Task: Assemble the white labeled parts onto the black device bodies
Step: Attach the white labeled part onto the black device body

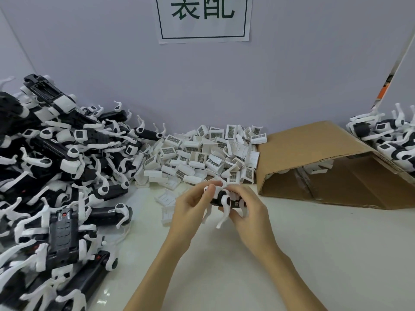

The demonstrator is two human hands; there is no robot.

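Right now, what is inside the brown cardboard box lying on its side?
Inside the cardboard box, a few white parts show near the opening. The box's top panel covers the deeper interior, so more cannot be seen.

We see a pale lavender-grey wall (112, 52) straight ahead, evenly lit, no hard shadows. A white paper sign (203, 19) hangs on it at top centre, with a dark green border and large dark characters, cut off by the frame's top edge. Below, a glossy off-white table (224, 265) shows soft reflections. A brown cardboard box (314, 144) lies tipped on the table at right, against the wall.
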